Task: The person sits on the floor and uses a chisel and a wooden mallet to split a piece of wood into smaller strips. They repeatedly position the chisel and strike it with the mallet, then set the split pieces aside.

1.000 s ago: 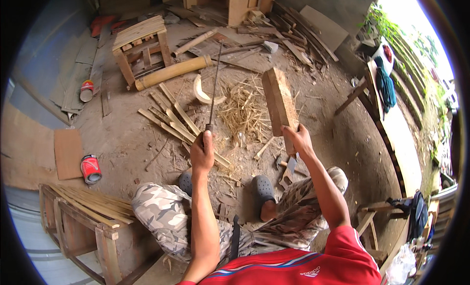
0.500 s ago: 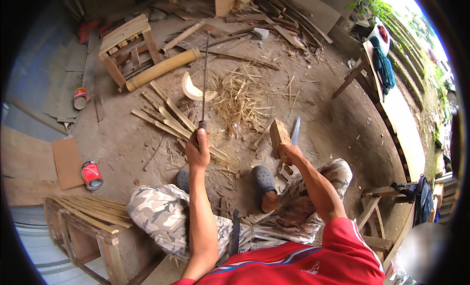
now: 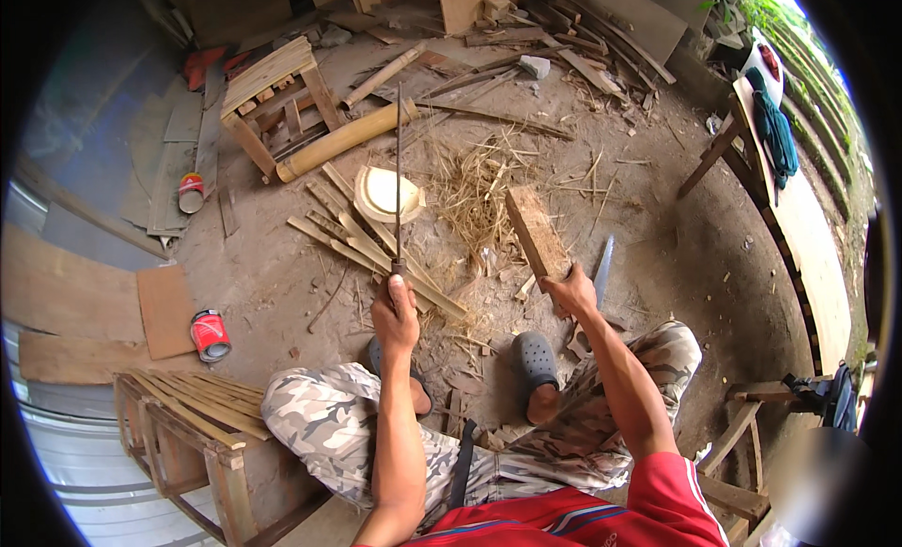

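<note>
The left hand (image 3: 395, 312) is clenching one thin rod (image 3: 398, 171) pointing to twelve o'clock; the right hand (image 3: 571, 291) is grasping one wooden block (image 3: 536, 232) at one o'clock.

Lower end of thin dark rod (image 3: 397, 171) hidden inside left hand (image 3: 396, 314) grip.

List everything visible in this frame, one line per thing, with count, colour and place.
thin bamboo strip: one, dark, upright in left hand
wooden block: one, brown, in right hand
blade: one, grey, on ground beside right hand
bamboo pole: one, tan, upper left
split bamboo slats: several, pale, centre ground
shavings: one pile, straw, centre
wooden stool frame: one, upper left
cans: two, red, left
bench: one, wooden, lower left
blue cloth: one, right
left hand: grip closed on strip
right hand: grip closed on block
</note>
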The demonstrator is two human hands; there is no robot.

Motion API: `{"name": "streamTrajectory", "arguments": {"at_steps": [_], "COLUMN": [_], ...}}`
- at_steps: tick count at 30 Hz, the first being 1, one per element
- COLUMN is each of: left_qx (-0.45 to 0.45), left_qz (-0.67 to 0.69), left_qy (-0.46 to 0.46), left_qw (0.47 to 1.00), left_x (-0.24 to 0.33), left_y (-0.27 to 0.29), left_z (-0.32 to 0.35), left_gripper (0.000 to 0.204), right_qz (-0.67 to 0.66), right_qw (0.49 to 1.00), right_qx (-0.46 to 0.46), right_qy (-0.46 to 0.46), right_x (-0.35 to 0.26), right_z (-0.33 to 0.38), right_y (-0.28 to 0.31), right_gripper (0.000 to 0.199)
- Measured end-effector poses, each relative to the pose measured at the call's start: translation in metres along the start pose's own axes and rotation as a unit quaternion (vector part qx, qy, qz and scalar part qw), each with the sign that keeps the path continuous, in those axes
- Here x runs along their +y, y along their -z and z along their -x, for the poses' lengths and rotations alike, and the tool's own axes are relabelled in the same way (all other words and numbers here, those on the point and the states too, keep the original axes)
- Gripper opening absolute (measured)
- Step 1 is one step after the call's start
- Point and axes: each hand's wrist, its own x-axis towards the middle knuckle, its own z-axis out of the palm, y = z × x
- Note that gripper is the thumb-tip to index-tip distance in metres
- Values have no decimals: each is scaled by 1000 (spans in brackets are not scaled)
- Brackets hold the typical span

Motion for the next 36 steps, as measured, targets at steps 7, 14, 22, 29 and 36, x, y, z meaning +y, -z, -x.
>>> {"name": "streamTrajectory", "arguments": {"at_steps": [7,14,22,29,36], "left_qx": [-18,-28,-64,-33,-79], "left_qz": [39,123,118,58,-193], "left_qy": [22,65,54,106,81], "left_qw": [999,990,990,992,975], "left_x": [11,8,23,66,116], "left_y": [-8,-28,-46,-15,31], "left_z": [8,21,21,-16,-108], "left_gripper": [49,51,59,60,46], "right_qz": [96,187,143,91,79], "right_qw": [972,953,958,969,978], "right_qx": [-81,-54,-118,-121,-69], "right_qy": [-196,-232,-218,-193,-178], "right_x": [92,85,119,96,72], "right_z": [-41,-38,-50,-36,-34], "right_y": [-40,-55,-71,-64,-68], "right_gripper": [66,60,96,101,73]}}
